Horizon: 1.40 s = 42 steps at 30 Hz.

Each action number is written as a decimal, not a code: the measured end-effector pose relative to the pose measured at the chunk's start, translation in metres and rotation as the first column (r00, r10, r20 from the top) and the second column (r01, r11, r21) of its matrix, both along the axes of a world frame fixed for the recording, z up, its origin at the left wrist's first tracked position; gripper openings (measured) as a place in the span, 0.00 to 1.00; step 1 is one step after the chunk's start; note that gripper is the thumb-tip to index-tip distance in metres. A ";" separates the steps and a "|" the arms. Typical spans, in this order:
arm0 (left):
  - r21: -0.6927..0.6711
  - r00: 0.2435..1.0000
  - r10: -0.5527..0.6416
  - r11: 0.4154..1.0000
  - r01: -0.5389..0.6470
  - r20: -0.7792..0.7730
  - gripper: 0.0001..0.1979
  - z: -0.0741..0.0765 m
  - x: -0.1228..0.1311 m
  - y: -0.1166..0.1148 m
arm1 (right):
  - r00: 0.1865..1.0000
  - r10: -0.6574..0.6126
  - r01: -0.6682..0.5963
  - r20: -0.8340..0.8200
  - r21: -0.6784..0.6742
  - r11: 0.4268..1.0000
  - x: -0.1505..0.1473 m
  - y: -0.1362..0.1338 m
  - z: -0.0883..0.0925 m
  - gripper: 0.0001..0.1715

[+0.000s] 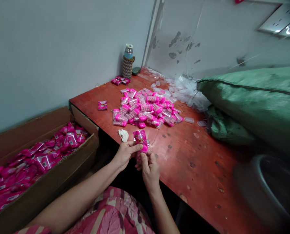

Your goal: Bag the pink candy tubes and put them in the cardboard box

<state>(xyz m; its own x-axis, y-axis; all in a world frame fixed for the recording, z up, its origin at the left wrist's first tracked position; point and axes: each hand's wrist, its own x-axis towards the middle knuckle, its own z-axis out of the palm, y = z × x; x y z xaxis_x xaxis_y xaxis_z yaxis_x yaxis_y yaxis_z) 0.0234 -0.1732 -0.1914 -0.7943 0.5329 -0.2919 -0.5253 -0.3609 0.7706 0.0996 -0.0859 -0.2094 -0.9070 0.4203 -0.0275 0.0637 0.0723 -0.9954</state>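
My left hand [125, 153] is closed with its thumb on a small pink-capped candy bottle [144, 149], just above the table's front edge. A pink printed card [139, 135] stands up behind the cap, in the same grip. Below it, my right hand [150, 169] pinches near the bottle's lower end, and fingers hide most of its body. Beyond my hands lies a heap of similar clear bottles [146, 108] with pink caps and pale pink beads inside. A crumpled white scrap [123, 135] rests by my left hand.
At left, a cardboard box [86, 154] holds many pink packages [44, 161]. On the red table [184, 169] are a flat pink packet [102, 105], a flask [128, 61] in a knitted sleeve, and clear plastic pieces [184, 91]. A green sack [254, 97] and grey basin [262, 182] are at right.
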 end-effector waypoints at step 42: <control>-0.485 0.228 -0.469 0.549 -0.681 -0.853 0.14 -0.036 -0.022 -0.009 | 0.999 -0.032 0.038 0.025 -0.292 0.956 -0.005 0.018 0.002 0.12</control>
<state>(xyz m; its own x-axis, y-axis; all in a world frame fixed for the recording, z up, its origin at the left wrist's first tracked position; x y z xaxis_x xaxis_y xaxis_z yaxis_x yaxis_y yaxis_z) 0.0015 -0.1818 -0.2271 -0.7472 0.4638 0.4760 0.6621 0.5811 0.4732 0.0944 -0.0681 -0.2076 -0.8897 0.4230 -0.1719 0.0808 -0.2247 -0.9711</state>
